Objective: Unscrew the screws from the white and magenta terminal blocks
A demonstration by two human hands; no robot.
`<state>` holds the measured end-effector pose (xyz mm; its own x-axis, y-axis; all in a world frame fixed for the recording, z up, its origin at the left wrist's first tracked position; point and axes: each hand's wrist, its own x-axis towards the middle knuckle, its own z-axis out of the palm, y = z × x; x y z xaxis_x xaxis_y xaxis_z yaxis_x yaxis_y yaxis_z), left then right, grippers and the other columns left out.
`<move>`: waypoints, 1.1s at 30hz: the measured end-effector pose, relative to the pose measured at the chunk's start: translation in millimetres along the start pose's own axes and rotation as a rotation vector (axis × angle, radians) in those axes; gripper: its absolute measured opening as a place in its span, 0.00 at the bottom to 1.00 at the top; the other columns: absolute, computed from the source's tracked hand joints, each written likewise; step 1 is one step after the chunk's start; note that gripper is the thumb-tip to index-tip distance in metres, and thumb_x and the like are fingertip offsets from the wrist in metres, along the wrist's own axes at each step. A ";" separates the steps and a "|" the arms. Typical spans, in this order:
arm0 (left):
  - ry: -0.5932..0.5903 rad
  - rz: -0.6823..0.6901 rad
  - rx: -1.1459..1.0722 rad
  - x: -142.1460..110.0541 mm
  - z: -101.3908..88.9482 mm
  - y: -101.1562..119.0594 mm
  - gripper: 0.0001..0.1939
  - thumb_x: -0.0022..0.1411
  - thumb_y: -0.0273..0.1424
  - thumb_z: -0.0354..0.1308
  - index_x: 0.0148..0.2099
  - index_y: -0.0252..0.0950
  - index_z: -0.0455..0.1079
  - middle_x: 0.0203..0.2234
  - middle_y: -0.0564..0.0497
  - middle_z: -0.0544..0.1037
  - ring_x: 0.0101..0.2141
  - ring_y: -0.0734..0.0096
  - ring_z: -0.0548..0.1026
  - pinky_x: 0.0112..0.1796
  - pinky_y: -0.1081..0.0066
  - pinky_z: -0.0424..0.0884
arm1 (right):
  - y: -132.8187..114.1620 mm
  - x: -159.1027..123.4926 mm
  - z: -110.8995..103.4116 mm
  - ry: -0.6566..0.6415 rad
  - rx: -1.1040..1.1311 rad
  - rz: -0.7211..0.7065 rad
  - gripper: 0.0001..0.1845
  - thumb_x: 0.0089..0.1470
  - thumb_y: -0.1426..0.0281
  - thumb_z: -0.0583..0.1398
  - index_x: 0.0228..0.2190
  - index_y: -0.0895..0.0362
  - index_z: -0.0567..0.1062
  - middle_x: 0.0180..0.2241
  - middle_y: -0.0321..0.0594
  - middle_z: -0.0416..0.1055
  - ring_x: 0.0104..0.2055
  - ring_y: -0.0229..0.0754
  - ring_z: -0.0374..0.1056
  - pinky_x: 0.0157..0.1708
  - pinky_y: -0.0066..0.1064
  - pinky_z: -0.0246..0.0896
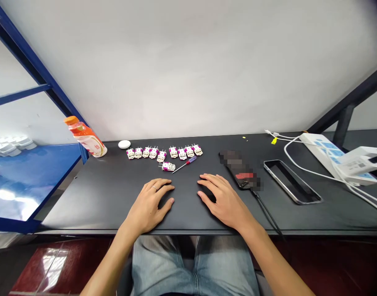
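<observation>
I had both hands empty on the black desk [89, 197], fingers apart: left hand [150, 205], right hand [223, 199]. White-and-purple plastic pieces [146, 152] lay in a far row, one similar piece [168, 166] nearer, by a slim screwdriver [191, 160]; I couldn't tell which were finished.

At the far left of the black tabletop [98, 197] I see an orange-capped bottle [87, 137], with a white oval object [124, 144] near it. To my right lie a partly blurred black device [234, 164] with a black cable [268, 213], a silver-edged phone [292, 181], and a white power strip [330, 154] among looping white cables [312, 170].
</observation>
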<state>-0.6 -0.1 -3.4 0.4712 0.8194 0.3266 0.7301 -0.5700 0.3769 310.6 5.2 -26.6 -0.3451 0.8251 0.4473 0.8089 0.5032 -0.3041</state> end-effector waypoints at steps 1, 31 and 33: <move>-0.002 0.000 -0.001 0.2 -0.4 0.1 0.16 0.82 0.34 0.61 0.67 0.43 0.80 0.68 0.43 0.83 0.68 0.50 0.80 0.70 0.44 0.79 | 0.3 -0.1 0.5 0.003 0.001 -0.005 0.18 0.79 0.62 0.61 0.60 0.56 0.84 0.66 0.53 0.84 0.69 0.61 0.82 0.75 0.67 0.75; 0.012 0.004 0.013 -0.1 0.4 -0.1 0.16 0.82 0.34 0.62 0.66 0.43 0.80 0.68 0.43 0.84 0.68 0.49 0.81 0.69 0.44 0.80 | 1.0 -0.1 2.1 0.014 0.006 -0.003 0.17 0.78 0.63 0.61 0.60 0.54 0.84 0.66 0.53 0.84 0.69 0.61 0.83 0.75 0.68 0.75; 0.014 0.009 0.015 -0.2 0.5 0.0 0.16 0.82 0.34 0.62 0.67 0.43 0.80 0.68 0.43 0.84 0.68 0.49 0.80 0.70 0.44 0.80 | 1.0 -0.4 2.5 0.014 0.004 -0.005 0.17 0.78 0.63 0.61 0.59 0.54 0.84 0.66 0.53 0.84 0.68 0.62 0.83 0.75 0.67 0.76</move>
<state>-0.5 -0.3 -3.9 0.4713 0.8130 0.3420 0.7328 -0.5767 0.3611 310.3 6.0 -29.2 -0.3420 0.8189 0.4609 0.8052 0.5082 -0.3054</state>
